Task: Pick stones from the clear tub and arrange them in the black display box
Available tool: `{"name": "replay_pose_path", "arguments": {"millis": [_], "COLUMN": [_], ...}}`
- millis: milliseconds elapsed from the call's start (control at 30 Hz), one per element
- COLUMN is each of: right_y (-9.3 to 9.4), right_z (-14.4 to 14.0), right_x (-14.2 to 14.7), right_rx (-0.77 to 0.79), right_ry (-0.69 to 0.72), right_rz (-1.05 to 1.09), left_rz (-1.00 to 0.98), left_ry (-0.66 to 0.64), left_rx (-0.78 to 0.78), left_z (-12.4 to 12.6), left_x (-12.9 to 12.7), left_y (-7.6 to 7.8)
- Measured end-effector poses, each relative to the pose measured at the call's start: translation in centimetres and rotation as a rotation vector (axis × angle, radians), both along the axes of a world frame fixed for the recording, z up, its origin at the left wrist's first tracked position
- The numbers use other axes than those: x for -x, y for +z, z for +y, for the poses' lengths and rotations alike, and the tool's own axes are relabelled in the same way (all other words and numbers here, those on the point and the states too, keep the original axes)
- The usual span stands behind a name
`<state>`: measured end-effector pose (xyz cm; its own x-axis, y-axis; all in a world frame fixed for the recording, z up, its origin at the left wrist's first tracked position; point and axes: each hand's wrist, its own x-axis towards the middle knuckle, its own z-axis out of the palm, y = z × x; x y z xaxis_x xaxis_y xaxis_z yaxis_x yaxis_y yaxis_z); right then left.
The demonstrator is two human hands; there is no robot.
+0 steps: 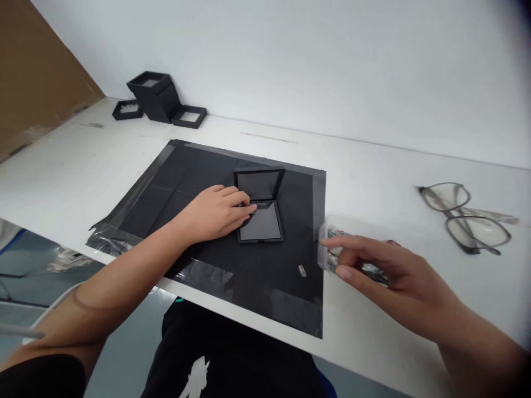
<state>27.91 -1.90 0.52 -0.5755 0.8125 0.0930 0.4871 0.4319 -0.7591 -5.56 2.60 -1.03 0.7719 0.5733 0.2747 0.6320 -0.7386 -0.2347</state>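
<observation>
A small black hinged case [262, 204] lies open on a black mat [194, 171], lid tilted up at the back. My left hand [215, 213] rests on the mat with its fingertips on the case's left edge near the hinge. My right hand [381, 265] hovers just past the mat's right edge, fingers on a clear plastic bag [332, 249] holding small parts. A tiny pale piece [302, 270] lies on the mat near its right edge.
A pair of glasses [464, 218] lies on the white table [373, 171] at the right. Black square frames and a black box [157, 99] stand at the back left by the wall. Brown cardboard [37, 72] leans at far left.
</observation>
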Motion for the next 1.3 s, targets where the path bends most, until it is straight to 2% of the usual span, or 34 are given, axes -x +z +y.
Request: {"name": "replay_pose_path", "arguments": {"millis": [200,467,567,767,933,1033,1133,1300], "right_y": [-0.4,-0.4,-0.5,-0.7,-0.5,-0.4,-0.4,-0.6], "right_z": [0.1,0.2,0.2,0.1,0.2,0.2,0.1,0.1], "right_x": [0.0,0.0,0.0,0.2,0.2,0.2,0.3,0.2], "right_rx": [0.025,0.094,0.048,-0.114,-0.079,-0.023,-0.041,-0.076], "right_ry": [-0.016,-0.045,-0.05,-0.035,-0.04,-0.055,-0.047,0.012], "right_rz": [-0.03,-0.051,-0.103,-0.162,-0.13,-0.112,-0.111,-0.077], "left_rz": [-0.075,-0.131,-0.155,-0.211,-0.276,-0.159,-0.076,-0.123], "left_ry": [0.099,0.034,0.009,0.056,0.07,-0.006,-0.08,-0.143], "left_rx": [-0.042,0.079,0.122,0.105,0.108,0.09,0.071,0.112], "left_z": [-0.1,-0.3,-0.3,-0.4,-0.4,-0.4,-0.3,-0.3], "left_x": [-0.6,-0.2,-0.2,-0.2,-0.2,-0.3,-0.2,0.5], "left_y": [-0.5,-0.5,-0.5,-0.7,-1.1,-1.1,-0.8,-0.5]}}
